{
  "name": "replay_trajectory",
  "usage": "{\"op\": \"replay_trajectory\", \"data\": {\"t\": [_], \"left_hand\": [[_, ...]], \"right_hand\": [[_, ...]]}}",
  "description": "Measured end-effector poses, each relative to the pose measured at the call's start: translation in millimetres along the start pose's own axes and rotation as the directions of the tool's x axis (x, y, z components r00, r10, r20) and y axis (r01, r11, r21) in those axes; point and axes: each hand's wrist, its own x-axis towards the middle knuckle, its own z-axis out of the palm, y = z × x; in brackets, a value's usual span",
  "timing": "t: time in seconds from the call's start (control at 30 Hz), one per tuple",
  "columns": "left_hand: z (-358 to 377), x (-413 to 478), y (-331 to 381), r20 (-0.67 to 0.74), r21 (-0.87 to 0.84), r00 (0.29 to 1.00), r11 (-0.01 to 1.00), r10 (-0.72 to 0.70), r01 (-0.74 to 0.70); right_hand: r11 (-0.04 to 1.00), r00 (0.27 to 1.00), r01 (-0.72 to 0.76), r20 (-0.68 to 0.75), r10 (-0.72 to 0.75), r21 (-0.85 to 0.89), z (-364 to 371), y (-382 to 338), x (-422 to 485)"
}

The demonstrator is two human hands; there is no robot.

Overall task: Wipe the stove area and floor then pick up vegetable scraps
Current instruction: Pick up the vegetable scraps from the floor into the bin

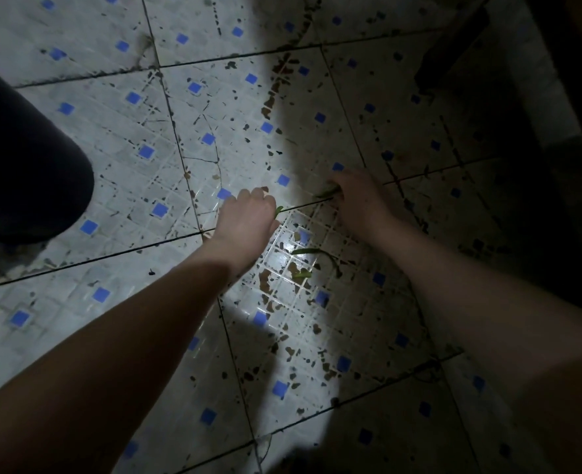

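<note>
far left: dark trouser leg [26,159] over tiled floor [118,295]; white tiles, blue squares, dark stains.
left hand [245,213]: low over the floor, fingers curled, gripping green scrap [278,211]; only the tip pokes out on the thumb side.
loose scraps [304,251]: a few green strips flat on a glossy wet tile, just below and between both hands, touched by neither.
right hand [358,196]: in shadow, fingertips [338,191] down on stem scrap [325,193], which lies along a grout line; touching it, but cannot tell if pinched or just pressed.
</note>
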Motion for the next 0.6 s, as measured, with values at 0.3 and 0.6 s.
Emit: {"op": "replay_trajectory", "data": {"t": [0.3,0.6], "left_hand": [[-5,-3,9,-0.018,-0.068,0.992,0.990,0.125,-0.126],[-1,-10,19,-0.015,-0.196,0.976,0.956,0.218,-0.217]], "right_hand": [[0.995,0.997,0.073,-0.021,-0.075,-0.073,13,0,8],[0.993,0.999,0.045,-0.024,-0.048,-0.111,19,7,4]]}}
